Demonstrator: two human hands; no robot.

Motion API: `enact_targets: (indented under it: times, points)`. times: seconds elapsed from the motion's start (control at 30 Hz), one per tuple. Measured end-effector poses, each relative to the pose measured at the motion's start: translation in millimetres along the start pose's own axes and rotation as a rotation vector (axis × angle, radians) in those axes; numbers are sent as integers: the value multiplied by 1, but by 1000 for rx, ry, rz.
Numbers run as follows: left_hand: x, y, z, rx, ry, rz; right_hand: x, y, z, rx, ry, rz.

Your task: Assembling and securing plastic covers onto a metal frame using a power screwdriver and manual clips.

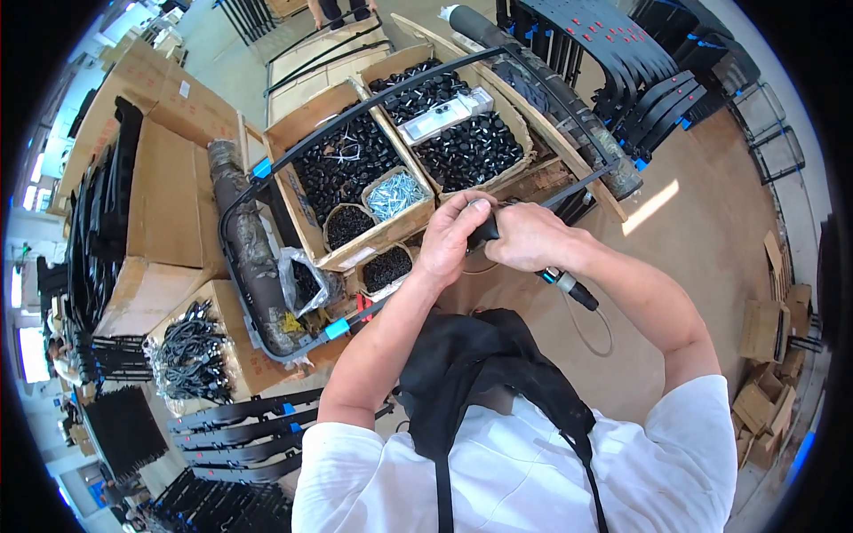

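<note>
My two hands meet in front of my chest, at the near edge of the parts boxes. My left hand [451, 238] is closed, its thumb pressed on a small black piece [485, 231] whose kind I cannot make out. Against it sits my right hand [533, 238], fingers curled round a black and silver power screwdriver [570, 290] with a thin hose; its front end is hidden. A black tubular frame [391, 93] with blue clips lies tilted over the boxes, its near rail passing behind my hands.
Wooden boxes [322, 259] hold black plastic caps [471, 151], and a small tub holds silver screws [394, 195]. Wrapped rollers [253, 249] flank them. Cardboard cartons [173, 195] and black cables [194, 355] stand left. Curved black parts [613, 44] are stacked at the far right; a person [342, 12] stands beyond.
</note>
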State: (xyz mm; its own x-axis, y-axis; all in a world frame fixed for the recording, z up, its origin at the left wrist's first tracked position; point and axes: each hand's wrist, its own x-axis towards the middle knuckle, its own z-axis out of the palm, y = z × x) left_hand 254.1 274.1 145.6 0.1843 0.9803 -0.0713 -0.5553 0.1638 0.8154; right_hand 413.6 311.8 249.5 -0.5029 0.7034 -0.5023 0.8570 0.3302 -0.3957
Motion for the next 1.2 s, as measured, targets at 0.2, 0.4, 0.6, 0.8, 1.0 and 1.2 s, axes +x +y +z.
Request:
enact_targets:
  times: [0.2, 0.4, 0.6, 0.8, 1.0, 1.2]
  points:
    - [-8, -9, 3, 45, 61, 55, 0, 4, 6, -53, 13, -35]
    - [-22, -15, 10, 116, 52, 95, -6, 10, 15, -70, 1, -68]
    - [-26, -19, 14, 99, 76, 87, -12, 6, 18, -42, -12, -4]
    - [-23, -21, 8, 100, 82, 86, -2, 4, 21, 0, -72, 48]
    - [-18, -17, 2, 90, 41, 32, 13, 11, 18, -26, -131, -6]
    - [-21, -15, -1, 90, 4, 27, 11, 6, 19, -63, -122, -15]
